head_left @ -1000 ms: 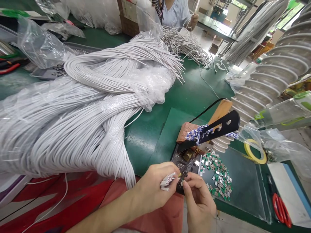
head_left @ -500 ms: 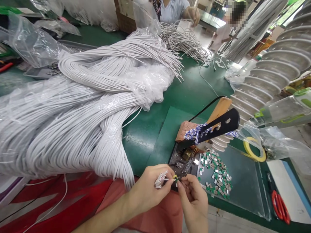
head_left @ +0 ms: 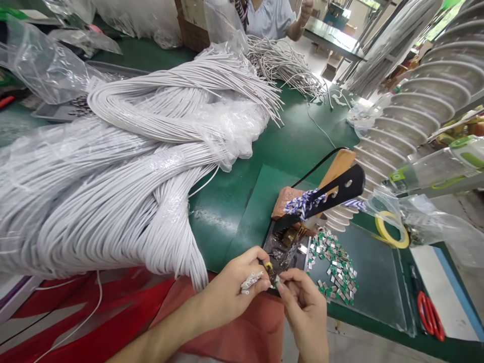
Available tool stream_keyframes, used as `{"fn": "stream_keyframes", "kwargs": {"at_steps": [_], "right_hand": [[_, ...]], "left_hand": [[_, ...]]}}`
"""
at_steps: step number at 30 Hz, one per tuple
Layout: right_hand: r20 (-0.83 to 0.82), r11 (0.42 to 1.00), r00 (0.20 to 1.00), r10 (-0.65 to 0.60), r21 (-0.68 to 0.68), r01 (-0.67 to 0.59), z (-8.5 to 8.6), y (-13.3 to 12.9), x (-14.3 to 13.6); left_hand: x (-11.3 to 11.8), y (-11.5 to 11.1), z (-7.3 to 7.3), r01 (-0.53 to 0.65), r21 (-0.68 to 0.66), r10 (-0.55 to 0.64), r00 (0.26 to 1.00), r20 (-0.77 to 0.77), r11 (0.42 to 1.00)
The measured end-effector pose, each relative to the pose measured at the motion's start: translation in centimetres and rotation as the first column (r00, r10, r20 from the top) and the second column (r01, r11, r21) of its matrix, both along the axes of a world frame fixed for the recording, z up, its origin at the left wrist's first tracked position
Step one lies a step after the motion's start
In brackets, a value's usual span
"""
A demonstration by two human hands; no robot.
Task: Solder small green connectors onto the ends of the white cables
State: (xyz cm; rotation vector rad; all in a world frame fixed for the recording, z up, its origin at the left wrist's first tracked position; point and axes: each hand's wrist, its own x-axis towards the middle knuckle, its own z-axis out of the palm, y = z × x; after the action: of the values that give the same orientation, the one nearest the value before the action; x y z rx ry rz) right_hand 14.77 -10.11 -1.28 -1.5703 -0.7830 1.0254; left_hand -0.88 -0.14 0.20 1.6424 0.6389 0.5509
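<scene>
Several cut ends of white cables (head_left: pixel 251 282) stick out of my left hand (head_left: pixel 236 287), whose fingers are wrapped round them. Just beyond its fingertips is a small yellow and dark piece (head_left: pixel 268 268). My right hand (head_left: pixel 304 307) is closed, thumb and forefinger pinching a small silver and green connector (head_left: pixel 278 281) close to the left fingertips. Both hands are at the table's front edge, beside a dark tray (head_left: pixel 282 254) with metal bits. To the right, many small silver and green connectors (head_left: pixel 338 269) lie scattered on a dark mat.
Large bundles of white cable (head_left: pixel 113 201) cover the left side. A brick (head_left: pixel 287 201) with a black bracket (head_left: pixel 340 191) stands behind the tray. A ribbed hose (head_left: pixel 412 116), yellow tape (head_left: pixel 391 231) and red-handled scissors (head_left: pixel 430 315) are at right. A person (head_left: pixel 270 20) sits across the table.
My fingertips have moved slightly apart, and the small connector now shows more clearly in my right hand. The left forefinger has lifted a little. The view has shifted slightly.
</scene>
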Motion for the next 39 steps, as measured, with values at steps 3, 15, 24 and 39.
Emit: {"fn": "stream_keyframes", "kwargs": {"at_steps": [3,15,24,39], "right_hand": [[-0.038,0.999,0.999,-0.032,-0.022,0.031,-0.1,-0.1,0.0],[0.199,0.999,0.980,0.020,0.044,-0.029,-0.1,0.5,-0.3],[0.228,0.996,0.971,0.074,0.030,-0.083,0.5,0.7,-0.3],[0.256,0.969,0.965,-0.056,0.245,-0.008,0.4,0.5,-1.1]], "left_hand": [[0.1,-0.2,0.0,-0.006,0.022,0.006,1.000,-0.003,1.000],[0.3,-0.3,-0.4,-0.009,0.084,0.014,0.998,-0.062,0.996],[-0.1,0.5,0.1,0.050,0.074,-0.049,0.999,-0.017,0.996],[0.7,0.1,0.4,-0.133,0.098,0.126,0.990,0.069,0.986]]}}
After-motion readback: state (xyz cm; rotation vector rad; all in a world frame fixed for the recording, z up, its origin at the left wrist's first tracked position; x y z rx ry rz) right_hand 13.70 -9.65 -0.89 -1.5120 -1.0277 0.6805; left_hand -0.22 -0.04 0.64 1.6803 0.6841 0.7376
